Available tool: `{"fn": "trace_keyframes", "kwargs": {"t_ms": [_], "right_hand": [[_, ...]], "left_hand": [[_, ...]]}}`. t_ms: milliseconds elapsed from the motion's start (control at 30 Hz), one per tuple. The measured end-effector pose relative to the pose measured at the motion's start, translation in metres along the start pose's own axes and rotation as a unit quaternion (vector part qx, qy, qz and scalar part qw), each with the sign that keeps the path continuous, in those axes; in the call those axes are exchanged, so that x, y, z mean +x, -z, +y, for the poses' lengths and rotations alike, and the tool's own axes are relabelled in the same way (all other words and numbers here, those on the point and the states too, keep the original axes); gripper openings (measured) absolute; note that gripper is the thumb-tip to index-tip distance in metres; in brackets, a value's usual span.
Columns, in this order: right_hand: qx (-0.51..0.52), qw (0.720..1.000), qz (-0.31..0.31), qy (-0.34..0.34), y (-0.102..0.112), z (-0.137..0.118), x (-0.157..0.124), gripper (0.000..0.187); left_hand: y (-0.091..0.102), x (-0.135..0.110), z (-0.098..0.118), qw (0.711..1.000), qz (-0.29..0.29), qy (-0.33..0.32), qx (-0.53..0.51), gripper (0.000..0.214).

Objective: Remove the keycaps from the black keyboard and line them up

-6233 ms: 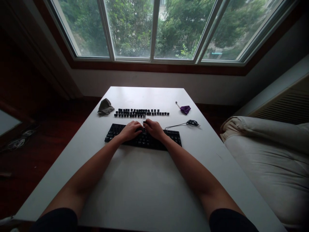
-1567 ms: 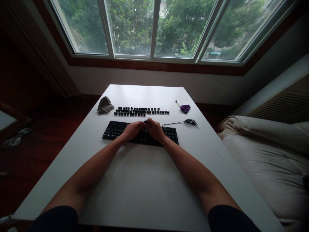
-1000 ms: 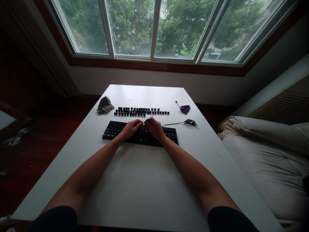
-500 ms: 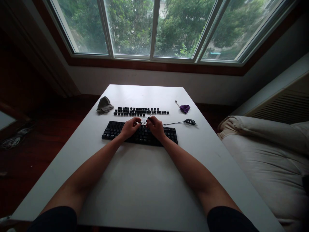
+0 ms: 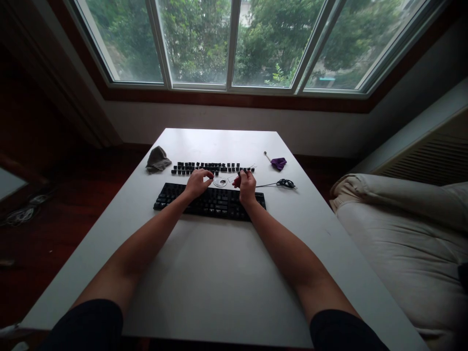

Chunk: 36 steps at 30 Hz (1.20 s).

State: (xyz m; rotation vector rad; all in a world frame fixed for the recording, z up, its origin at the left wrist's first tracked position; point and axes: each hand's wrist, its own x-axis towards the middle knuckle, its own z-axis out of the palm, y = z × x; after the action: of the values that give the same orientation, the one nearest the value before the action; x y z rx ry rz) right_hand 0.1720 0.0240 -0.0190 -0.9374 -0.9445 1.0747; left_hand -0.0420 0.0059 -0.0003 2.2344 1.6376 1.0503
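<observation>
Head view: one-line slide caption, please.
Left hand and right hand, the latter holding a small wire tool, at a black keyboard on a white table, loose keycaps in rows beyond.

My left hand (image 5: 198, 184) hovers over the far edge of a black keyboard (image 5: 218, 204), fingers (image 5: 207, 173) drawn together beside a clear round piece (image 5: 220, 182), while my right hand (image 5: 246, 187) grips a dark, wire-ended tool (image 5: 240, 173) above the keyboard's right side. Rows of loose black keycaps (image 5: 224, 169) line the white worktop (image 5: 215, 273) beyond, between a crumpled grey cloth (image 5: 158, 160) and a purple cloth (image 5: 279, 164), with green trees (image 5: 274, 39) showing through a broad window (image 5: 229, 46) behind.
</observation>
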Motion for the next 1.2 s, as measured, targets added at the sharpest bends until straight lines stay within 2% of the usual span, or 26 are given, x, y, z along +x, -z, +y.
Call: {"fn": "trace_keyframes", "kwargs": {"t_ms": [233,500,867,1200], "right_hand": [[-0.007,1.0,-0.004,-0.001,0.001,0.002,0.001,0.028],[-0.028,1.0,-0.008,-0.007,-0.001,-0.001,-0.001,0.029],[-0.02,1.0,-0.008,-0.006,-0.002,0.0,-0.001,0.029],[-0.021,1.0,-0.013,-0.005,-0.001,0.001,-0.002,0.029]], "left_hand": [[-0.024,0.043,0.01,0.997,-0.039,-0.033,0.056,0.016],[-0.043,0.075,0.0,0.994,-0.055,-0.012,0.094,0.015],[-0.059,0.083,-0.011,0.989,-0.066,-0.007,0.13,0.013],[-0.063,0.084,-0.011,0.988,-0.078,0.002,0.132,0.015]]}}
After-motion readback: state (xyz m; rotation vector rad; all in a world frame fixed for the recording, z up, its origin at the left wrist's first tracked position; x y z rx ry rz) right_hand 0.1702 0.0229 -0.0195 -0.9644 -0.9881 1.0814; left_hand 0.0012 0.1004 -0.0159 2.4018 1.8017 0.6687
